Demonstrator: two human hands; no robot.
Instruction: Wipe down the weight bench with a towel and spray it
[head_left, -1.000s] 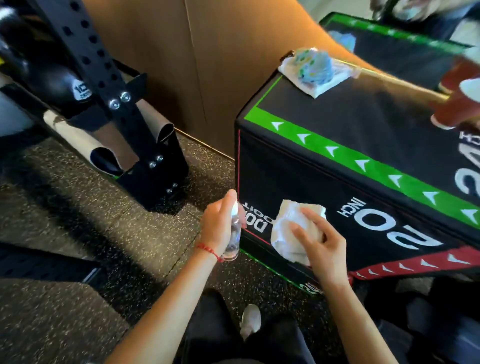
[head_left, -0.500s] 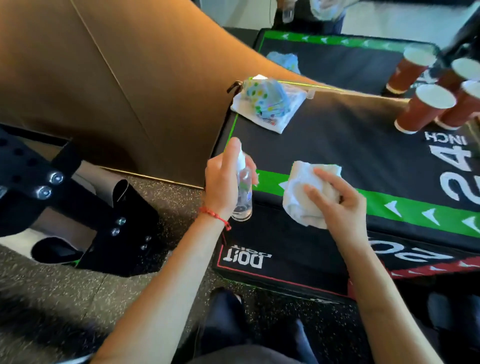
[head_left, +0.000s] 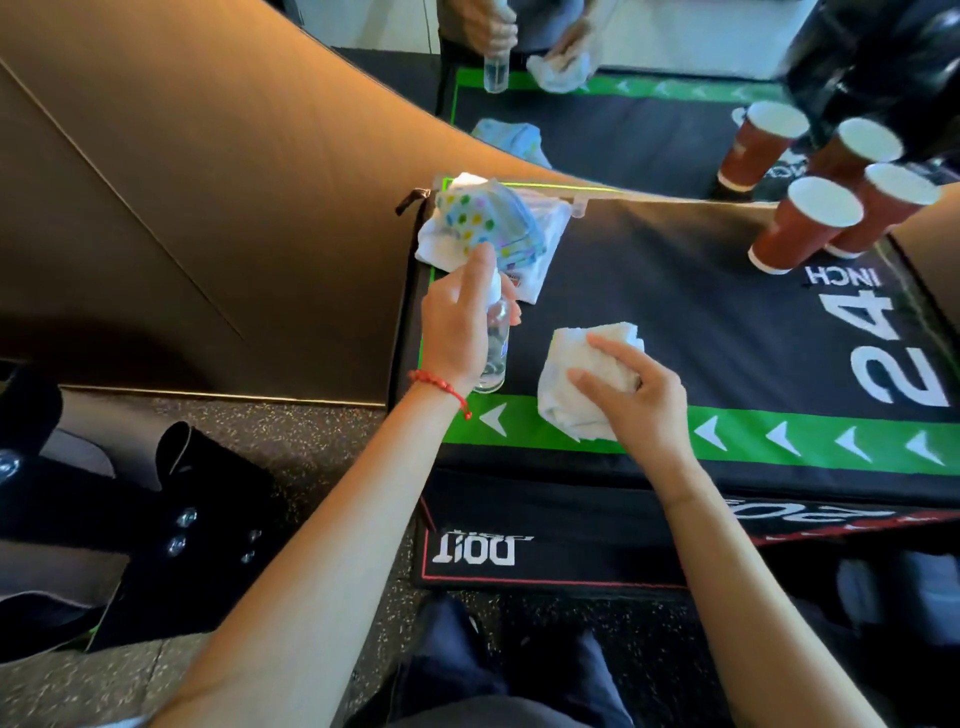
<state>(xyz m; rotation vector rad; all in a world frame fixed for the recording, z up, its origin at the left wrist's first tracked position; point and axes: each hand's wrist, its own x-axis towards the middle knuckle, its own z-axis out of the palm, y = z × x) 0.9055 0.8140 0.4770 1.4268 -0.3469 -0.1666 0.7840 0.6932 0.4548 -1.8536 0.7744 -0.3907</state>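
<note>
directly under right hand (head_left: 641, 402): towel (head_left: 576, 384)

Floor (head_left: 311, 441): dark rubber matting with pale speckles, covering the area left of and below the fingers. Seam lines visible at lower left.

Cardboard sheet (head_left: 208, 208): large, brown, curved, standing left of and beyond the fingers; creases run diagonally across it. Its lower edge meets the floor, with deep shadow at the base.

Black metal frame (head_left: 171, 519): at far left, low down, bolted with several silver bolts; pale padding (head_left: 88, 441) wraps part of it.

Far wall (head_left: 675, 31): pale, seen at top, beyond the fingers.

Light: warm on the cardboard, brighter toward the top of the view.
</note>
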